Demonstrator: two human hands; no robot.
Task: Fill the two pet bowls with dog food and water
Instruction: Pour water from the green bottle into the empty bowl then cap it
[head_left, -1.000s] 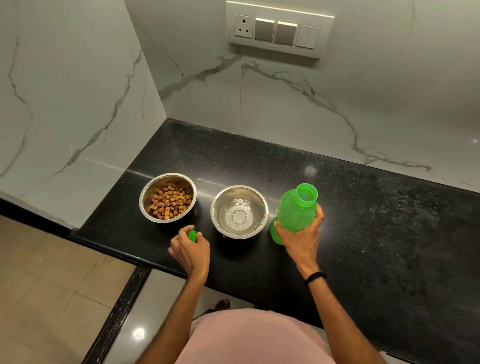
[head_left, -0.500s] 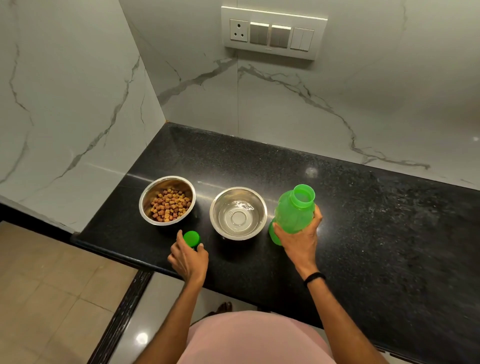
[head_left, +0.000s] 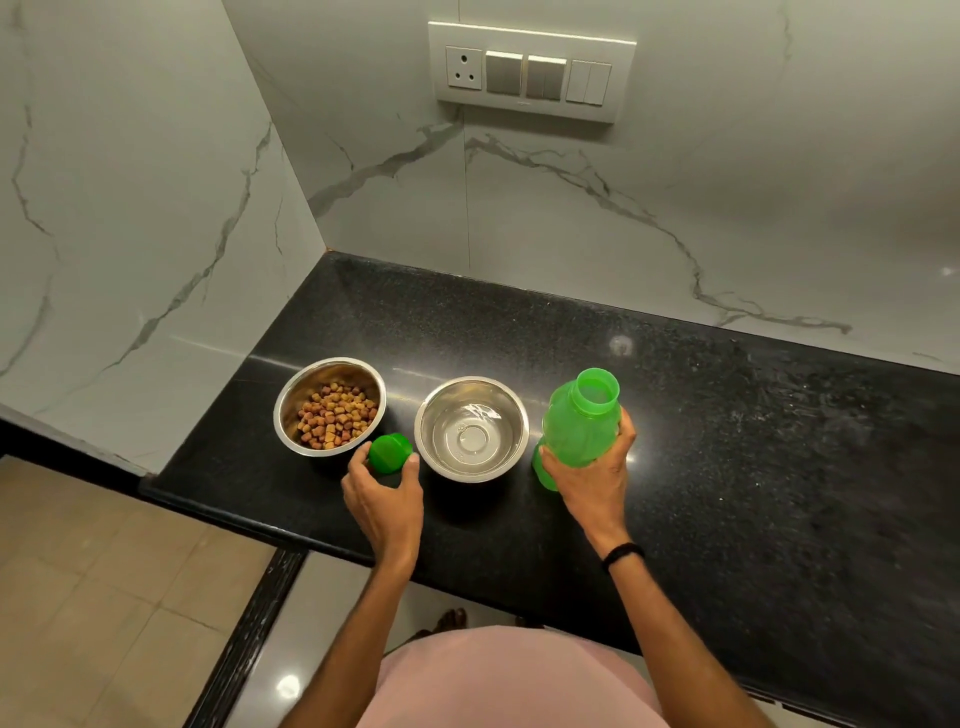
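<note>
White marble walls with grey veins meet in a corner above a speckled black countertop. On the back wall is a white switch panel; a tiny mark on its lower edge is too small to read. A green bottle, uncapped with its mouth upward and bearing no legible label, stands just right of the bowls. The right hand wraps its fingers round the bottle's body. The left steel bowl holds brown kibble; the right steel bowl holds clear water. Between them at the front, the left hand pinches the green cap between thumb and curled fingers. A black band circles the right wrist.
</note>
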